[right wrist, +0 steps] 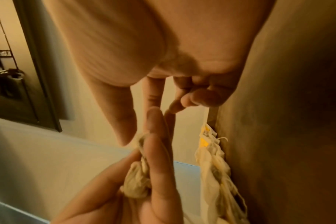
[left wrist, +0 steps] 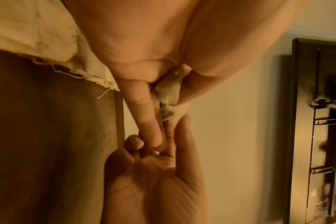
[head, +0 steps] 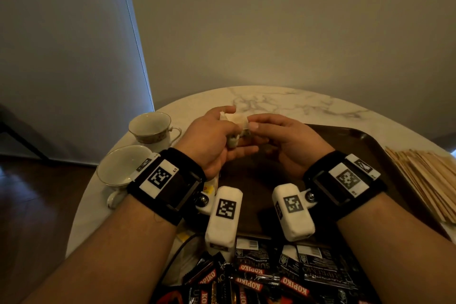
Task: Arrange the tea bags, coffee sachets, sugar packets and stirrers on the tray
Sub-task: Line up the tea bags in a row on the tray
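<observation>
Tea bags [head: 234, 119] pinched between left hand [head: 212, 140] and right hand [head: 283, 145].

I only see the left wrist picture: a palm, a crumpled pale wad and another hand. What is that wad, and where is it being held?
Observer: In the head view it's a bunch of tea bags, gripped by the left hand and pinched by the right hand above a dark tray.
Operator: Anything else waiting nearby?
Observer: Wooden stirrers lie stacked beside the tray's right edge.
Operator: And coffee?
Observer: Black coffee sachets are heaped at the near edge, below the wrists.
</observation>
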Motion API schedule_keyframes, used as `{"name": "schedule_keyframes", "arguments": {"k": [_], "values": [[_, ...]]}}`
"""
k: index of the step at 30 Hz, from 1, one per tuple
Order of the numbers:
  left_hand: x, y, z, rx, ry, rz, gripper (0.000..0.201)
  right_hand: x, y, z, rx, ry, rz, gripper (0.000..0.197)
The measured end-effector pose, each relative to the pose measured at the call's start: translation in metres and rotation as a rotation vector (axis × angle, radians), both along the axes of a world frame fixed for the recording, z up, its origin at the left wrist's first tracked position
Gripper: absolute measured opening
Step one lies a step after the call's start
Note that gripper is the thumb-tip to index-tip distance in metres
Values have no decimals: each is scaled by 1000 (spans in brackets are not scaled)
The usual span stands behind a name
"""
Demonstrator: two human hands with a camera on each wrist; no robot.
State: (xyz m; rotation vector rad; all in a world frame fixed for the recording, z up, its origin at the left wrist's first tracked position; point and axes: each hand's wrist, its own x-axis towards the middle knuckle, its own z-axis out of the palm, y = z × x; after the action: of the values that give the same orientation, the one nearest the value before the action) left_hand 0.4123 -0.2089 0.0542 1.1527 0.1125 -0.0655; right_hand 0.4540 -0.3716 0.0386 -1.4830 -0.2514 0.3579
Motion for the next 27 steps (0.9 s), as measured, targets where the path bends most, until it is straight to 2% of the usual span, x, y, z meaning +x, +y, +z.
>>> {"name": "schedule_keyframes", "arguments": {"k": [3, 6, 9, 11, 13, 16, 17, 19, 22, 24, 27], "values": [[0, -1, -1, 59, 1, -27, 54, 0, -1, -2, -52, -15, 5, 44], [1, 0, -3, 79, 3, -52, 53, 1, -2, -3, -38, -25, -31, 33], [5, 2, -5, 47, 24, -9, 43, 3, -4, -6, 67, -7, -34, 25], [9, 4, -7, 101, 35, 61, 33, 5, -3, -7, 162, 21, -35, 21], [12, 7, -10, 178, 47, 147, 24, 6, -3, -6, 236, 44, -38, 23], [14, 10, -11, 198, 67, 212, 12, 6, -3, -4, 312, 9, -74, 23], [14, 10, -10, 190, 71, 203, 13, 7, -3, -4, 322, -25, -98, 22], [12, 11, -8, 193, 75, 157, 27, 6, -3, -4, 315, -106, -125, 22], [11, 10, -8, 210, 55, 119, 38, 3, 0, -4, 260, -197, -83, 24], [11, 9, -9, 222, 7, 150, 31, 0, 2, -4, 227, -236, -36, 24], [12, 11, -9, 254, -64, 228, 9, -2, 2, -4, 218, -231, -1, 24]]}}
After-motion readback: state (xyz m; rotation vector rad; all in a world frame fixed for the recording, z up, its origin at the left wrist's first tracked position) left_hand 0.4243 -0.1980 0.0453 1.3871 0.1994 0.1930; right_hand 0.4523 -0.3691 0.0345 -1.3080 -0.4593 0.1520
